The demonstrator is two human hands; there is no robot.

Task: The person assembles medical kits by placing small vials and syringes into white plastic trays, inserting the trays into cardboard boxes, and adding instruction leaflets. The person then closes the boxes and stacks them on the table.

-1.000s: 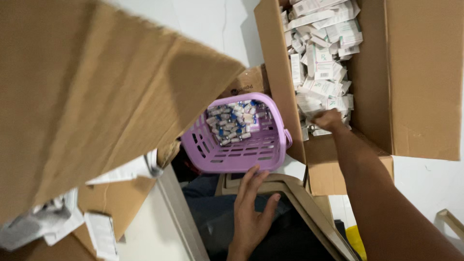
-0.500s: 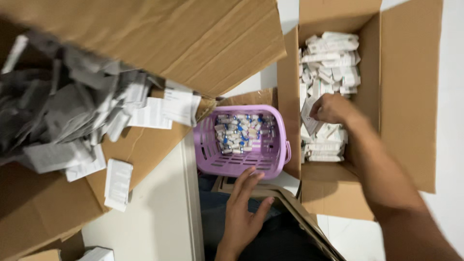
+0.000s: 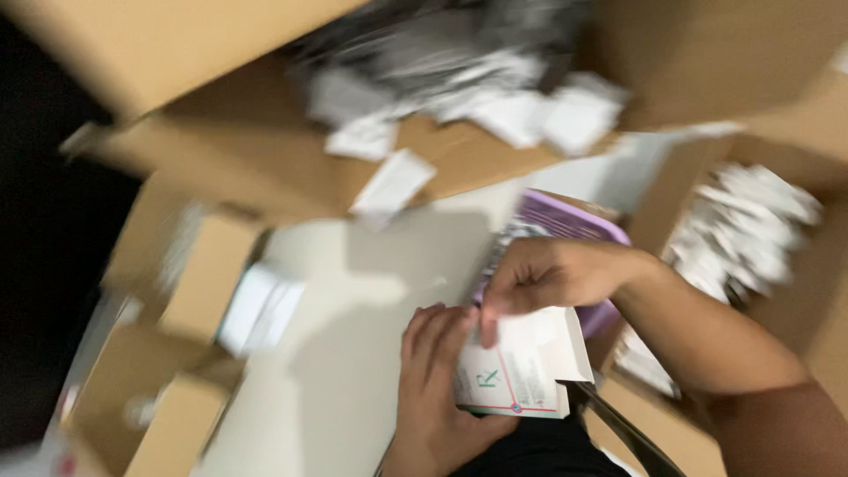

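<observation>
Both hands meet on a small white carton (image 3: 517,371), low in the head view and just in front of the body. The left hand (image 3: 437,389) cups it from the left, fingers wrapped along its edge and clamped on it. The right hand (image 3: 543,278) comes in from the upper right, its arm crossing the frame from that corner, and pinches the carton's open top flap with thumb and fingertips. So the carton lies between the hands, the left below and beside it, the right above. Its long axis runs roughly away from the body, tilted slightly right, with the open end at the far side, under the right hand; that hand is the nearer to the opening.

Just behind the right hand sits a purple basket (image 3: 565,221), partly hidden. To the right a cardboard box (image 3: 751,230) holds many small white packs. Farther off, another open box (image 3: 265,132) has loose white leaflets spilling out. The picture is blurred, so finer detail is unclear.
</observation>
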